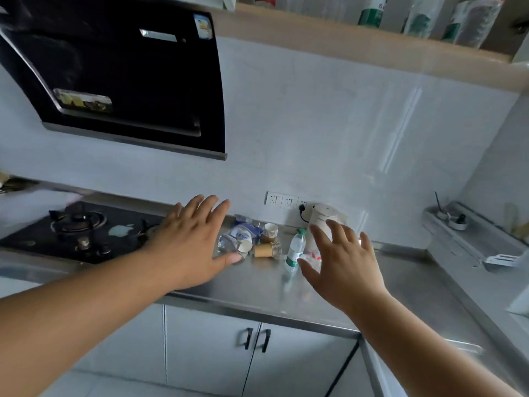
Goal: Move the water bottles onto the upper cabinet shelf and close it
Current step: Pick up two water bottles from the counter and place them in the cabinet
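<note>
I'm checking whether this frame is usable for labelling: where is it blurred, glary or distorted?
Head view: wide-angle bending curves the counter edges; motion blur smears the left edge by the stove; glare streaks the wall tiles; the green-capped bottle is soft, both hands fairly sharp.

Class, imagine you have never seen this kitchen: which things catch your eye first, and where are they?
Two open hands, the left hand and right hand, reach over the steel counter. Between them stands a green-capped water bottle, beside paper cups and a white kettle. A black range hood looms upper left.
</note>
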